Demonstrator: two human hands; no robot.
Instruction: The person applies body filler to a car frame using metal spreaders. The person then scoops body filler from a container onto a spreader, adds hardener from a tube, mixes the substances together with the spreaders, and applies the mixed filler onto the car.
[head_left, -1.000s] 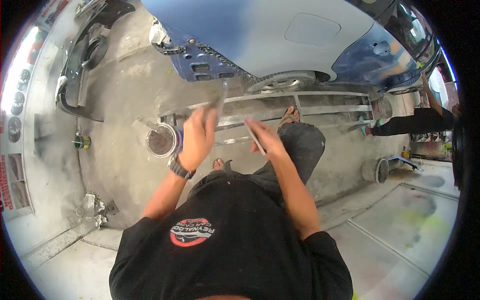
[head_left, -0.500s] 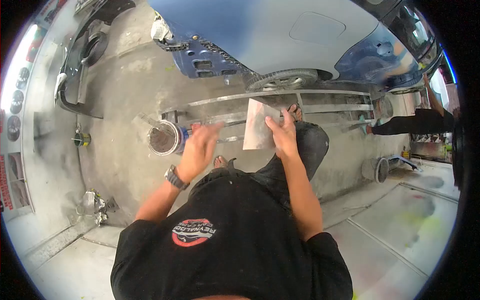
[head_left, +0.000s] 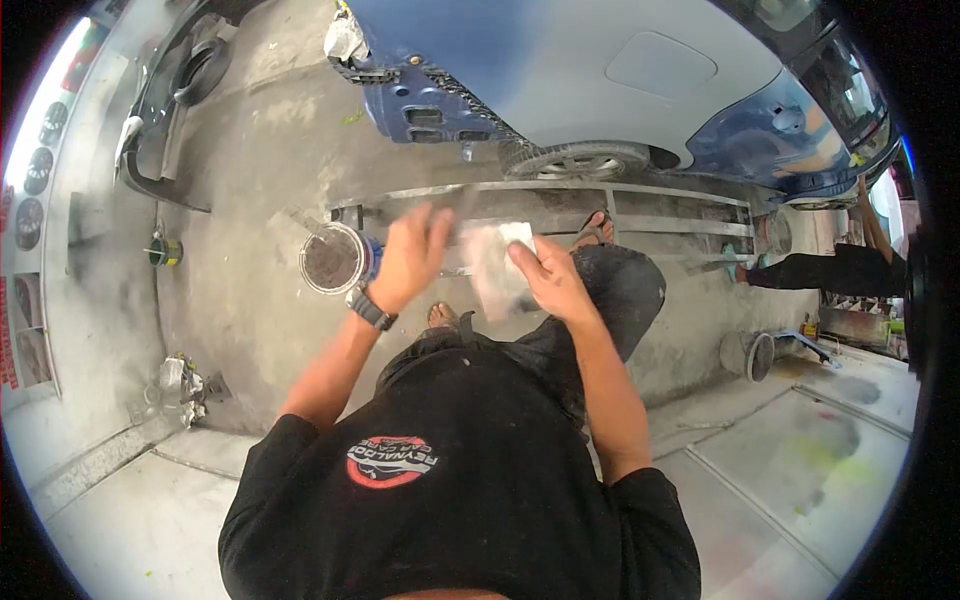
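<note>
Blue car point(head_left: 560, 60) across the top, its grey-primed panel facing down toward a metal frame point(head_left: 640, 205) on the concrete floor point(head_left: 250, 190). Detached bumper point(head_left: 150, 150) at far left. Open can point(head_left: 332, 260) of grey filler on the floor, just beside the left hand. Flat grey plate point(head_left: 492, 265) (blurred, edges hard to make out) gripped at its right edge by the right hand point(head_left: 550, 280). Left hand point(head_left: 408, 258), watch at the wrist, fingers loosely spread and blurred, near the plate's left edge; contact not clear
</note>
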